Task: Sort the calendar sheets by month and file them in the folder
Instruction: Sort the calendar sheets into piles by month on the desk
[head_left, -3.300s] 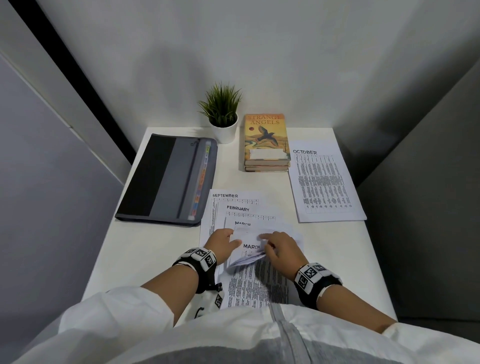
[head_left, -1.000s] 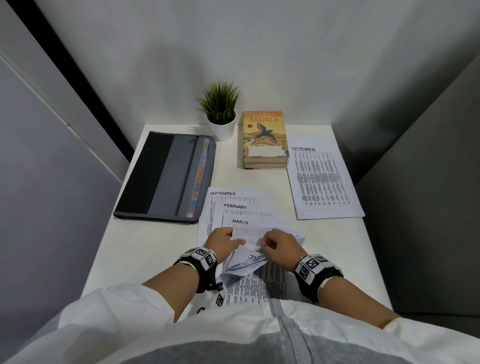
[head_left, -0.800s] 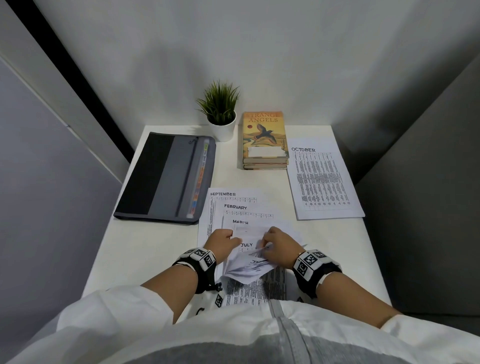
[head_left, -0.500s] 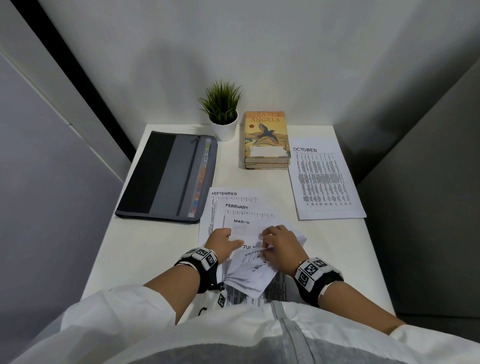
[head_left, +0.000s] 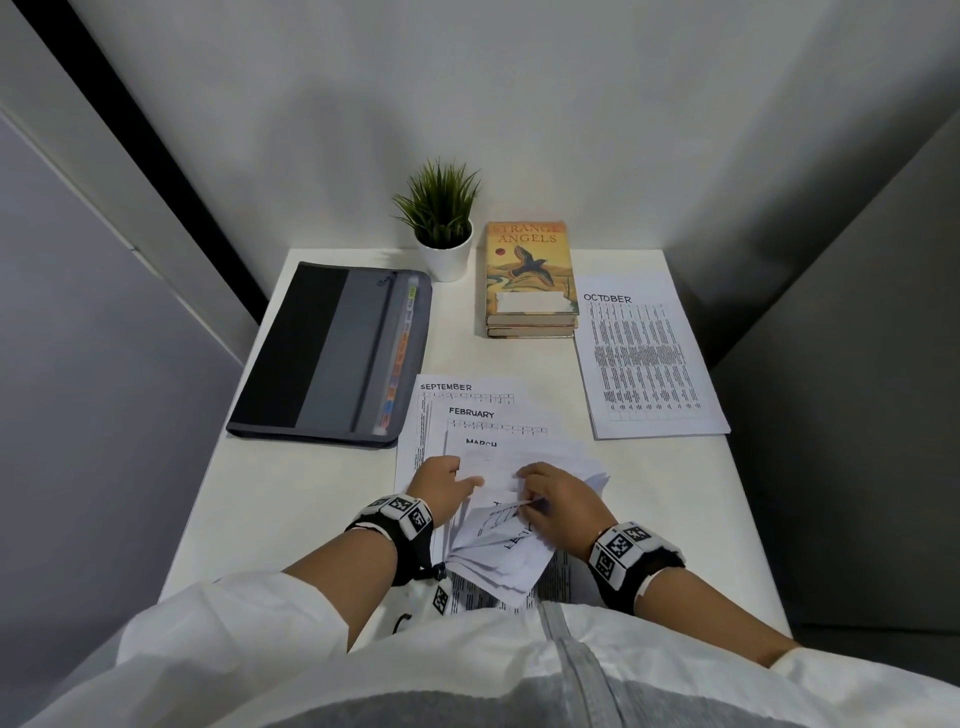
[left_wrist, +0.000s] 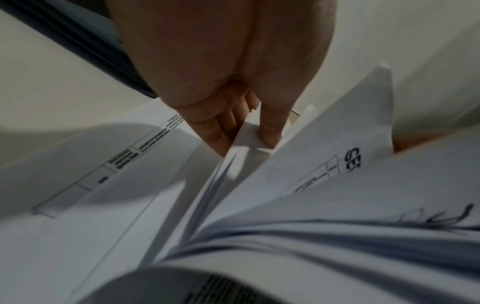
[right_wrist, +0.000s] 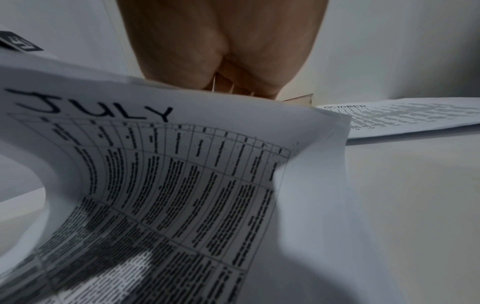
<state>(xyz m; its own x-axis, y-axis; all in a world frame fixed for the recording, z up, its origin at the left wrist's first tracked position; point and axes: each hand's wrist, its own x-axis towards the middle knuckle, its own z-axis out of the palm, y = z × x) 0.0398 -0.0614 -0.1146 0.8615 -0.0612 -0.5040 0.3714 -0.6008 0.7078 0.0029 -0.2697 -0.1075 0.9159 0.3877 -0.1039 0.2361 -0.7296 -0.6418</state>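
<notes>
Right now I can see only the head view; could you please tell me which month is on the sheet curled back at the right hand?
Observer: The right wrist view reads JULY across the July sheet that the right hand holds.
Operator: Thank you. Is the left hand gripping anything?
Observer: Yes. In the left wrist view the left hand pinches a thin bunch of sheets, thumb on top and fingers beneath.
Operator: Can you read any other heading in that fan?
Observer: One lifted sheet beside the thumb starts with "SE"; the rest is hidden.
</notes>
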